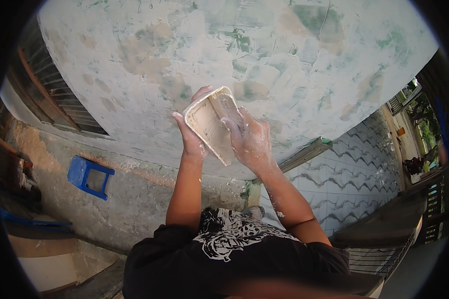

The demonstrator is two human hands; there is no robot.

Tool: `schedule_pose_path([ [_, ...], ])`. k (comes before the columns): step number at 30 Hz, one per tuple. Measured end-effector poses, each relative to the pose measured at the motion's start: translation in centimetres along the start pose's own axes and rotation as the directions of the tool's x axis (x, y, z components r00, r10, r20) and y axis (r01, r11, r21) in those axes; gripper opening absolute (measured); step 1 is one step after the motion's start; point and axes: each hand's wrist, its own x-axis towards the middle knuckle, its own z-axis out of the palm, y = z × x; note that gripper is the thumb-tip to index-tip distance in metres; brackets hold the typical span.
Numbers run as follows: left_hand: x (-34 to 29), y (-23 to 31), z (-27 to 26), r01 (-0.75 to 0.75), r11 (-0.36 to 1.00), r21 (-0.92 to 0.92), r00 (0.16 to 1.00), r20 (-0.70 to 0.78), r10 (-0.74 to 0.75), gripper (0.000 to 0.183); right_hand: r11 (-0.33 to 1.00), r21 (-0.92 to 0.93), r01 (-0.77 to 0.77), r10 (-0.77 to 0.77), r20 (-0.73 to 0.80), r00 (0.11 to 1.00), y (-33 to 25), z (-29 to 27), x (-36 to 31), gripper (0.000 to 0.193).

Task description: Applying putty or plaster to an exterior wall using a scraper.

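My left hand supports a rectangular putty pan from its left side, thumb along the edge and fingers behind it. The pan is tilted, its inside coated with off-white putty. My right hand grips a flat, putty-smeared scraper, its blade down in the right part of the pan; the handle is hidden by my fingers. White putty specks both hands and my right forearm. Just beyond them rises a wall patched in white, beige and green.
A blue plastic stool lies on the concrete floor at left. A barred window is far left. To the right, a metal channel borders wavy-patterned tiles. A dark slab-like top stands at lower right.
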Motion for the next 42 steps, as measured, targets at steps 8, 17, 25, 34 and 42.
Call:
schedule_pose_path([
  [8, 0.0, 0.4, -1.1, 0.015, 0.997, 0.080, 1.000, 0.005, -0.016, 0.100, 0.994, 0.112, -0.001, -0.013, 0.121, 0.993, -1.7, 1.3, -1.3, 0.020],
  [17, -0.3, 0.7, -1.6, -0.024, 0.997, 0.079, 0.999, 0.031, 0.022, 0.103, 0.937, 0.266, -0.227, 0.127, 0.344, 0.930, -0.6, 0.6, 0.1, 0.036],
  [25, 0.3, -0.6, -0.8, 0.028, 0.997, 0.076, 0.989, 0.145, -0.039, 0.094, 0.946, 0.231, -0.225, 0.155, 0.287, 0.945, 2.0, -0.4, 0.2, 0.035],
  [34, 0.3, -3.2, 1.4, 0.250, 0.965, -0.083, 0.963, -0.082, -0.257, 0.083, 0.530, 0.764, -0.368, 0.337, 0.208, 0.918, 5.1, -3.5, 0.8, 0.034],
  [42, 0.0, -5.8, 2.8, -0.101, 0.973, 0.209, 0.995, 0.012, 0.101, 0.072, 0.641, 0.728, -0.245, 0.548, -0.210, 0.809, 7.5, -4.3, -2.0, 0.021],
])
